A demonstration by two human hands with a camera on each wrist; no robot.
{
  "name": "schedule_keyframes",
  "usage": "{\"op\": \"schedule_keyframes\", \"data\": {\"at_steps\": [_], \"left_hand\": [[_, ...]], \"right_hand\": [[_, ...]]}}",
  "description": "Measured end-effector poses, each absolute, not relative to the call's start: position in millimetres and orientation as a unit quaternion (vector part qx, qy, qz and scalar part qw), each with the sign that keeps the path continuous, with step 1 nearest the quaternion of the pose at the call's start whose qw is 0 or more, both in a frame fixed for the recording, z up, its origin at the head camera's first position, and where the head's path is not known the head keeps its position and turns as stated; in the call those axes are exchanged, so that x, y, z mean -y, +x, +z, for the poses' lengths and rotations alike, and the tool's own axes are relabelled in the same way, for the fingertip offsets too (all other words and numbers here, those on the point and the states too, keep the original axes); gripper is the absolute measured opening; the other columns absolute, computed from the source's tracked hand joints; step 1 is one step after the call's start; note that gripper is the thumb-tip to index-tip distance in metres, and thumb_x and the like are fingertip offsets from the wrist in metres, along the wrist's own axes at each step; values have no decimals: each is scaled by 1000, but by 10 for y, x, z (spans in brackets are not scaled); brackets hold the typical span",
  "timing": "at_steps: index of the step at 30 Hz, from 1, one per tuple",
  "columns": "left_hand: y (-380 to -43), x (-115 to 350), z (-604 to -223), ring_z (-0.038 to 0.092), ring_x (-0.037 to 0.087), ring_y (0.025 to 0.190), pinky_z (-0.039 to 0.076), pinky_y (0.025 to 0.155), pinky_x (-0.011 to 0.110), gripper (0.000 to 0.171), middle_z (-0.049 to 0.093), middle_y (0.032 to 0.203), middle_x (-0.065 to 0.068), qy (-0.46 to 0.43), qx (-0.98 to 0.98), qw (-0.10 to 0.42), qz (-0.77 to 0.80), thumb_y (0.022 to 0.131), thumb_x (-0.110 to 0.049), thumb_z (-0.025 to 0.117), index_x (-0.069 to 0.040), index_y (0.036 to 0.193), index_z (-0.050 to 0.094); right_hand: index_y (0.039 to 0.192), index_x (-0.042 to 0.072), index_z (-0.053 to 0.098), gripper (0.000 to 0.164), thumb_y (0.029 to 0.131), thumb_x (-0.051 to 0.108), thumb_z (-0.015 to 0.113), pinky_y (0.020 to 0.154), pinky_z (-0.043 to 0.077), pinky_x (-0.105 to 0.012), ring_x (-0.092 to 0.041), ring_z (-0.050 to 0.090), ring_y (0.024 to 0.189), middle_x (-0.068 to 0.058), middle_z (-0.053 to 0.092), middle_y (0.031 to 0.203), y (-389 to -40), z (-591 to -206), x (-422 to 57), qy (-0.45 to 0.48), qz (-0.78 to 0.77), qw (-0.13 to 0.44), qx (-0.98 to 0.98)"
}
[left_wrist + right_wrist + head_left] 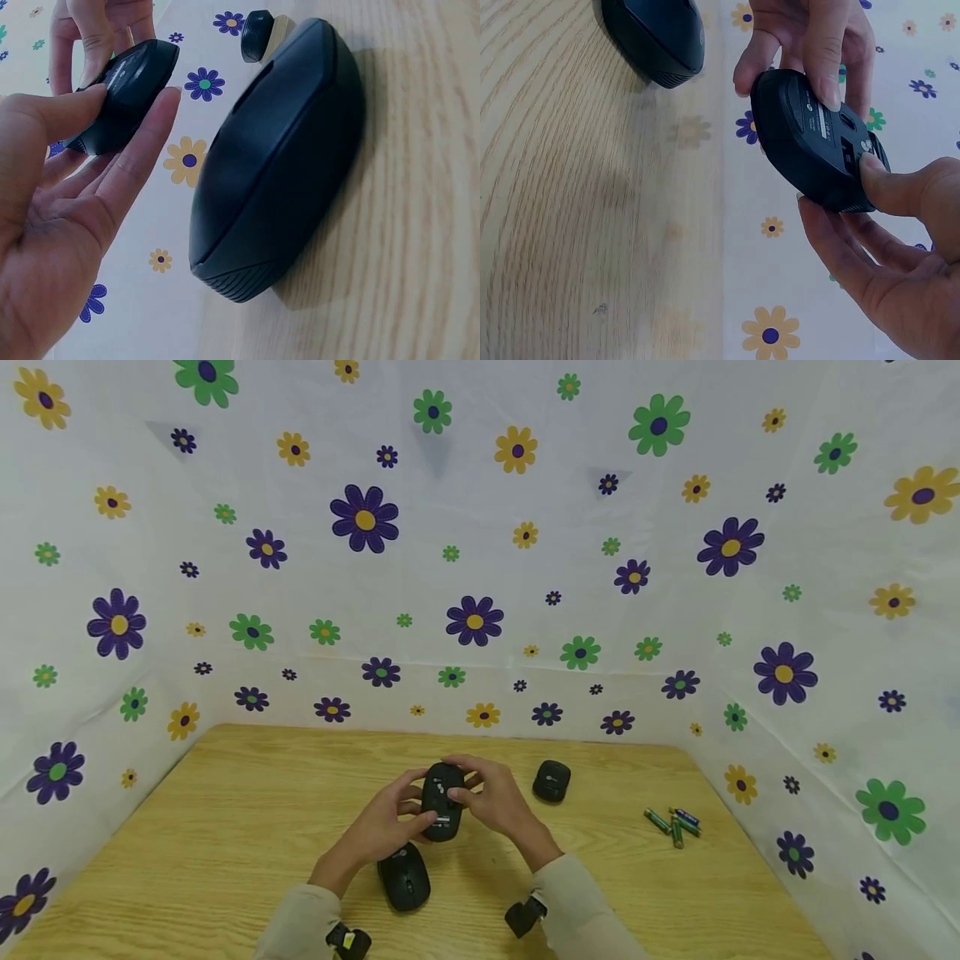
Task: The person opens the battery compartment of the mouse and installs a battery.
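Above the table, a black computer mouse [442,803] is held between both hands with its underside turned up. On its left side, my left hand [381,820] grips it, thumb on the underside and fingers beneath. My right hand [492,797] pinches the other side, its thumb pressing near the switch area, as the right wrist view shows. Labels and a sensor hole show on the mouse underside [829,135]. A second black mouse [405,878] lies upright on the table below my left hand, large in the left wrist view [277,157].
A third, squarish black mouse [552,781] rests on the table to the right of my hands. Several batteries [677,827], mostly green, lie farther right. The wooden table [285,793] meets flower-patterned cloth walls [420,568] at the back and sides.
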State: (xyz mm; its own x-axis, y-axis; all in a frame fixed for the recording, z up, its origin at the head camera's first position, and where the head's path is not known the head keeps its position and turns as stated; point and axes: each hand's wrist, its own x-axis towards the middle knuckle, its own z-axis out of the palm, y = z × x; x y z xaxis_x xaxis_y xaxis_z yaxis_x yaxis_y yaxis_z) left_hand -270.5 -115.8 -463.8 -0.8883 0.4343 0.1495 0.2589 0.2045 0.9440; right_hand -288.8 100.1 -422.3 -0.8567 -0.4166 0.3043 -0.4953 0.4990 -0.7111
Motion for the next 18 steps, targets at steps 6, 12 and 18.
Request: {"op": "schedule_keyframes", "data": {"at_steps": [6, 12, 18], "left_hand": [[-2704, 1175, -4620, 71, 34, 112, 68, 78, 43, 67, 58, 138, 30, 223, -774, 66, 589, 101, -8, 65, -12, 160, 32], [-2705, 1207, -4590, 70, 37, 114, 68, 77, 37, 68, 56, 139, 31, 224, -771, 65, 593, 102, -7, 64, -9, 160, 30], [-2703, 1237, -4607, 70, 36, 113, 68, 78, 38, 68, 56, 139, 32, 222, -771, 72, 592, 102, -6, 64, -8, 160, 30]], "right_hand": [[137, 11, 66, 43, 95, 3, 72, 78, 66, -34, -31, 73, 99, -16, 72, 125, -2909, -4179, -995, 265, 430, 45, 862], [132, 10, 69, 40, 93, 3, 74, 84, 66, -39, -30, 72, 105, -14, 72, 120, -2917, -4144, -954, 255, 433, 74, 861], [124, 12, 74, 33, 92, 2, 75, 76, 62, -30, -22, 69, 90, -11, 69, 99, -2936, -4136, -925, 252, 427, 103, 862]]}}
